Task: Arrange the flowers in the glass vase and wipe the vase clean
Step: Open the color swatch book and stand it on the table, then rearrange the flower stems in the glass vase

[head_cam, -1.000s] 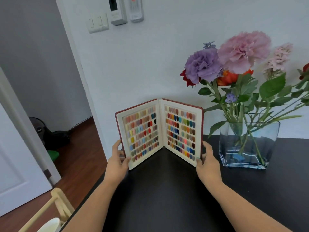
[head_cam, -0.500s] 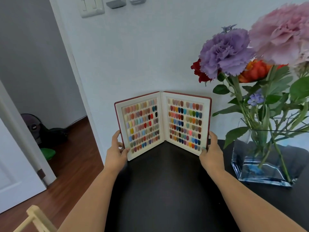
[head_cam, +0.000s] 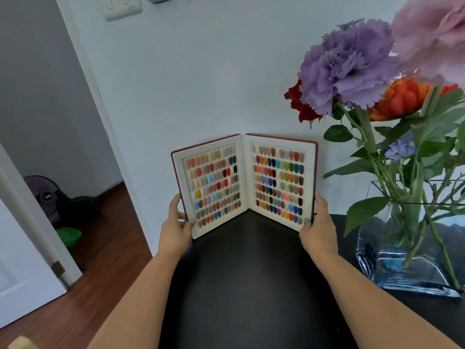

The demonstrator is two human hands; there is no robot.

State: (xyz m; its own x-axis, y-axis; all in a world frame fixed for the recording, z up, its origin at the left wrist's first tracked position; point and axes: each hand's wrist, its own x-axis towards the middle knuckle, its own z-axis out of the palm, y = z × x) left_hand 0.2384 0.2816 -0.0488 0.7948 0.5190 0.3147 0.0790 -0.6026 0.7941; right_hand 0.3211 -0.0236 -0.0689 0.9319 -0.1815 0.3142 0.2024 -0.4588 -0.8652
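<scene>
**Both hands on swatch book, vase off to the right**

So – a swatch book (head_cam: 245, 183) stands upright and open in a V on the black table (head_cam: 251, 285), spine toward the white wall (head_cam: 214, 71), its bottom edges on the tabletop. Red cover, white inner frames, rows of small coloured nail tips on both pages.

Left hand (head_cam: 176, 230) grips the lower outer edge of the left page: thumb on the front face, fingers round the back. Right hand (head_cam: 318, 230) grips the lower outer edge of the right page the same way, thumb tip at the front. Hands are well apart, one per side of the book.

Vase (head_cam: 392, 268) – clear glass w/ a thick base, water in the bottom – sits on the table to the right of the book, near the right hand but not touching it. Flowers (head_cam: 347, 64) stand in it: purple, pink, red, orange blooms, green stems & leaves leaning out over the rim.

Left of the table: wood floor (head_cam: 100, 248), open doorway, a dark fan (head_cam: 44, 195) and a green thing (head_cam: 69, 234) on the floor. Light switch (head_cam: 123, 6) at the top of the wall.
</scene>
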